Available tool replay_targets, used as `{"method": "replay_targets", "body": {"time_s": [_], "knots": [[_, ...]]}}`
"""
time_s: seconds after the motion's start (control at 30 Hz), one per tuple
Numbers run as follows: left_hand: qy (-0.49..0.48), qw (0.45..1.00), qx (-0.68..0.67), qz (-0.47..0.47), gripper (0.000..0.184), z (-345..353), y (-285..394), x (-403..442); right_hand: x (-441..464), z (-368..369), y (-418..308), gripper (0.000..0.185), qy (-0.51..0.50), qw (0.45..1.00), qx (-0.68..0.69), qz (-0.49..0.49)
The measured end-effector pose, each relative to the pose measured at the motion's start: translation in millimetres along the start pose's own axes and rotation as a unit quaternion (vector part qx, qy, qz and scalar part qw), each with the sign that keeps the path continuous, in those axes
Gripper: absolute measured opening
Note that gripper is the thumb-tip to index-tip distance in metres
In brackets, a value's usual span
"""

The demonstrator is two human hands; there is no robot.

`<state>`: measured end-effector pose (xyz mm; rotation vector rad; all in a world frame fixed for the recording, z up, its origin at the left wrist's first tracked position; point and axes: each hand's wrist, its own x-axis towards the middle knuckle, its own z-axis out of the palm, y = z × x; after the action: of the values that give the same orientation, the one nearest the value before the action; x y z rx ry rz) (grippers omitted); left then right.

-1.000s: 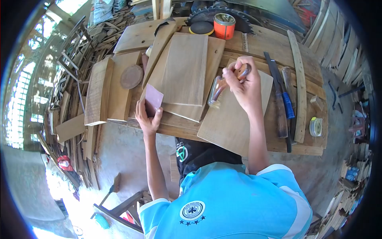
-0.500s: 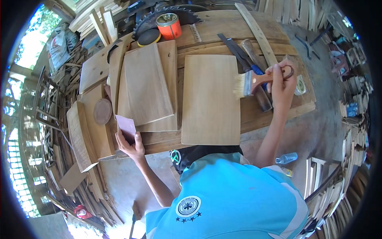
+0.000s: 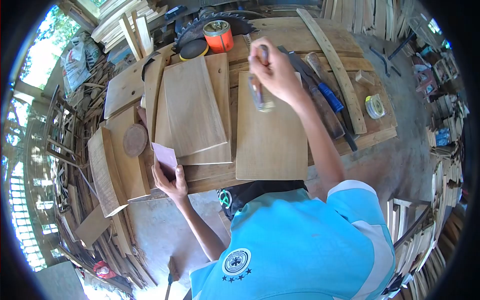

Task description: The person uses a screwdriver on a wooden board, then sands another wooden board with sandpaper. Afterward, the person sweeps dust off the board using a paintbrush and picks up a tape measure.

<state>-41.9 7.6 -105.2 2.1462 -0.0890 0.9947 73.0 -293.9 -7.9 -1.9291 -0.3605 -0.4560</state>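
My left hand (image 3: pixel 171 184) holds a folded pinkish sheet (image 3: pixel 165 159), which looks like sandpaper, at the bench's near edge. In my right hand (image 3: pixel 274 67) is a paintbrush (image 3: pixel 257 94), blurred by motion, with its bristles down over the upper part of a flat wooden board (image 3: pixel 272 140). Whether the bristles touch the wood I cannot tell. Left of that board, another board (image 3: pixel 195 110) lies on a larger wooden piece (image 3: pixel 223 145). A round wooden disc (image 3: pixel 135 140) rests on a plank up and left of my left hand.
At the back stand an orange can (image 3: pixel 218 39), a black round pad (image 3: pixel 194 49) and a saw blade (image 3: pixel 240 21). On the right lie a blue-handled tool (image 3: pixel 330 97), a long wood strip (image 3: pixel 332 65) and a tape roll (image 3: pixel 374 106). Scrap wood surrounds the workbench (image 3: pixel 380 139).
My right hand has swung the brush from beyond the board's right edge to over its upper left part. My left hand still holds the pinkish sheet. The view has shifted slightly.
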Motion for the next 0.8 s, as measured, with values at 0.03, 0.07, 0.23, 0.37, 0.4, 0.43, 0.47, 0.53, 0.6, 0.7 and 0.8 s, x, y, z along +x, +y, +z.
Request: {"method": "replay_targets", "body": {"time_s": [0.03, 0.07, 0.23, 0.37, 0.4, 0.43, 0.47, 0.53, 0.6, 0.7, 0.8], "knots": [[0.0, 1.0, -0.001, 0.003, 0.062, -0.2, 0.2, 0.1, 4.6, 9.6, 3.1, 0.01, 0.001, 1.0, 0.021, -0.014], [0.005, 1.0, 0.0, 0.004, 0.062, -0.2, 0.4, -0.3, 8.6, 17.5, 9.2, 0.011, 0.02, 0.997, 0.055, -0.048], [0.006, 1.0, 0.007, 0.01, 0.058, 0.0, 0.8, -0.4, 4.5, 18.1, 22.0, 0.012, 0.058, 0.969, 0.238, 0.028], [-0.02, 0.999, 0.01, -0.023, 0.059, -3.1, 2.1, -1.4, -11.9, -22.7, 39.8, 0.012, 0.142, 0.965, 0.211, 0.058], [-0.012, 1.0, 0.008, -0.005, 0.06, -1.9, 0.0, -1.2, -16.6, -34.4, 42.8, 0.012, 0.166, 0.961, 0.21, 0.071], [-0.013, 1.0, 0.007, -0.005, 0.06, -1.8, -1.1, -1.6, -20.9, -45.5, 45.3, 0.011, 0.19, 0.956, 0.209, 0.084], [-0.008, 1.0, 0.01, 0.003, 0.061, -1.5, -1.9, -2.0, -24.9, -56.7, 46.0, 0.011, 0.206, 0.954, 0.196, 0.091], [-0.006, 1.0, 0.009, 0.012, 0.062, -1.0, -2.7, -2.0, -31.5, -75.4, 45.6, 0.01, 0.241, 0.951, 0.169, 0.095], [-0.006, 1.0, 0.01, 0.009, 0.063, -0.9, -1.7, -1.6, -35.5, -95.1, 34.2, 0.009, 0.236, 0.958, 0.116, 0.114], [-0.013, 1.0, 0.012, 0.003, 0.063, -1.6, -1.9, -1.9, -29.8, -104.4, 28.8, 0.009, 0.238, 0.97, -0.026, 0.05], [-0.017, 1.0, 0.016, 0.009, 0.058, -2.7, 0.0, -0.9, -19.9, -98.3, 19.6, 0.01, 0.204, 0.962, -0.181, 0.007]]}}
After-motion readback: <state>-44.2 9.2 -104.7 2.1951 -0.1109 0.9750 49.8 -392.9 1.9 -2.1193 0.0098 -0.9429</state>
